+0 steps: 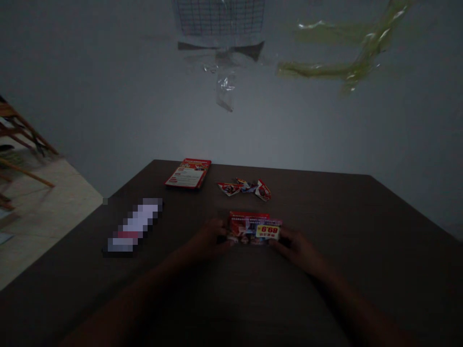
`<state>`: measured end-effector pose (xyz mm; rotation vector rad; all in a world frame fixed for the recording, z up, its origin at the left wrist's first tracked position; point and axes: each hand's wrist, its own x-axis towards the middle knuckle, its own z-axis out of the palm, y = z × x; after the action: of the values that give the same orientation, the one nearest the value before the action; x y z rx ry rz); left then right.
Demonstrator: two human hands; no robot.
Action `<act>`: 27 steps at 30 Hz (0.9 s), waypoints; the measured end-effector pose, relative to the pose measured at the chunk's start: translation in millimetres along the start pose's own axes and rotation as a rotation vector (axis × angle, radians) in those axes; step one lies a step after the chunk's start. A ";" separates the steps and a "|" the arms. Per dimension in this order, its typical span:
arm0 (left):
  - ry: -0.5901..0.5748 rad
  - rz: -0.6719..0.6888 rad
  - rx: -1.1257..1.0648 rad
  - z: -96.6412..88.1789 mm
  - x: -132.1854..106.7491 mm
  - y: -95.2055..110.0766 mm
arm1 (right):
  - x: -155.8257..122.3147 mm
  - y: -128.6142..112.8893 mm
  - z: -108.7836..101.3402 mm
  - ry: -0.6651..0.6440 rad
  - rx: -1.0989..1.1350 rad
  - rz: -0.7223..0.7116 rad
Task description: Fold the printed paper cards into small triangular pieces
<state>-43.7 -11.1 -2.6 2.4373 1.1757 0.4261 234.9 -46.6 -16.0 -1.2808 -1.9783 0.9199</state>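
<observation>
Between my hands, low over the dark table, is a red printed flyer [249,230], apparently folded, with "89.9" upside down on a yellow patch. My left hand [213,237] pinches its left end. At the right end, the thumb and fingers of my right hand [294,246] close on the paper. Just behind it lies a piece of folded printed paper [246,187] with pointed, triangular ends. A stack of red and white flyers [190,173] rests farther back on the left. Dim light blurs the fingertips.
The brown table [336,207] meets a pale wall [144,106] at its back. A blurred-out phone-like object [135,226] lies on the left. Clear tape [224,86] and yellowish tape [318,71] stick to the wall. Wooden furniture [25,125] stands on the floor at far left.
</observation>
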 end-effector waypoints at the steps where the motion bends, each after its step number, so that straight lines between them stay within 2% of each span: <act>1: 0.005 -0.038 -0.006 2.3 1.2 0.5 | 0.9 0.2 0.3 0.011 0.021 0.041; 5: 0.080 -0.218 0.038 11.4 4.0 4.1 | 5.0 1.2 2.7 0.046 0.062 0.149; 8: 0.119 -0.269 0.097 17.4 3.9 6.8 | 7.6 -0.1 6.1 0.076 0.036 0.195; 13: 0.157 -0.294 0.147 21.6 1.5 11.2 | 9.9 -4.7 12.5 0.123 -0.056 0.276; 19: 0.198 -0.287 0.215 22.7 -0.7 15.1 | 10.9 -1.3 16.0 0.184 -0.132 0.302; 27: 0.157 -0.307 0.278 24.6 -1.1 18.4 | 12.2 -8.5 15.9 0.173 -0.226 0.336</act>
<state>-21.3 -27.9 -15.5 2.4212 1.7488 0.3869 213.7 -41.4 -16.9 -1.7972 -1.8019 0.7195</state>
